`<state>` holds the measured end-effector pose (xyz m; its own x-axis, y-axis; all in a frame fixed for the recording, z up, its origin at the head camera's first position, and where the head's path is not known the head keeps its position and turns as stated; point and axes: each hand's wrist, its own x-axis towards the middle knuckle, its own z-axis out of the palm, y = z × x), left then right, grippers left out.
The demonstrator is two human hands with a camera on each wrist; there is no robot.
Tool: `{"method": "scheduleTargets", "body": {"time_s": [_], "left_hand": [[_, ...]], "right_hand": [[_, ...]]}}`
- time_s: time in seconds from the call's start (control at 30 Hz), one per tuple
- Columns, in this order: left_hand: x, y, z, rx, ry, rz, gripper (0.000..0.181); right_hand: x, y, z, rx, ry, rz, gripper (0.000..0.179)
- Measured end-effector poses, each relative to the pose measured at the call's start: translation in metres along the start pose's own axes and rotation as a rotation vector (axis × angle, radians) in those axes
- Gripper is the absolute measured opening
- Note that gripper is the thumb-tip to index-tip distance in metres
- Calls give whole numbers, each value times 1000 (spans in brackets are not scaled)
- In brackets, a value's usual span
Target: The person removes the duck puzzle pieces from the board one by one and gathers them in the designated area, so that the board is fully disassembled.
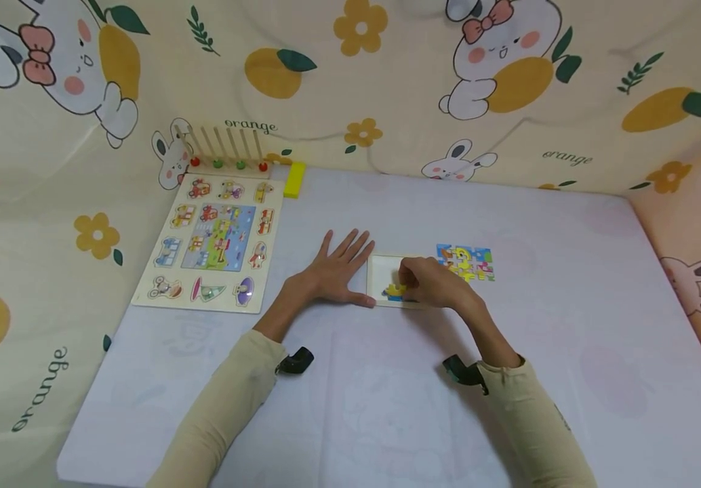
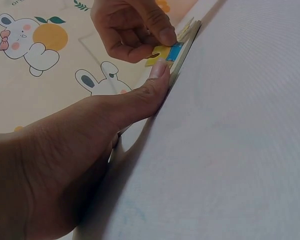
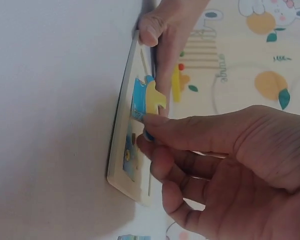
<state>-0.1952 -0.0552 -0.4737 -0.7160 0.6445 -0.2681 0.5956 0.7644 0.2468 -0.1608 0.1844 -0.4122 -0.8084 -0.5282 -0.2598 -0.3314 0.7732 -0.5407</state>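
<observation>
A small white puzzle tray [image 1: 379, 266] lies on the table in front of the person. The left hand [image 1: 337, 274] rests beside it with fingers spread, its thumb touching the tray's near left edge. Over the tray, the right hand [image 1: 438, 281] pinches a blue and yellow jigsaw piece [image 3: 152, 97] between thumb and fingers. The piece is tilted at the tray's surface; whether it is seated cannot be told. Another jigsaw piece [image 3: 128, 157] lies in the tray, partly behind the fingers. Several joined-looking jigsaw pieces [image 1: 475, 263] lie just right of the tray, partly covered by the right hand.
At the left lies a wooden picture board [image 1: 167, 274] with vehicle and toy shapes. Behind it stands a rack of upright pegs [image 1: 228, 146] with red and green beads. A yellow block [image 1: 294, 179] lies beside them. A patterned cloth wall [image 1: 387, 102] borders the table's back.
</observation>
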Motion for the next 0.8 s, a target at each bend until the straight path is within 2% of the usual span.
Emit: {"method": "scheduleTargets", "body": {"time_s": [0.17, 0.43, 0.8], "left_hand": [[1, 1, -1, 10, -3, -6, 120], [1, 3, -2, 5, -2, -1, 120], [0, 3, -2, -6, -5, -5, 120]], "right_hand": [[-1, 4, -4, 78, 23, -13, 13], [-17, 15, -21, 173, 93, 53, 12], [-60, 52, -54, 136, 158, 183, 16]]}}
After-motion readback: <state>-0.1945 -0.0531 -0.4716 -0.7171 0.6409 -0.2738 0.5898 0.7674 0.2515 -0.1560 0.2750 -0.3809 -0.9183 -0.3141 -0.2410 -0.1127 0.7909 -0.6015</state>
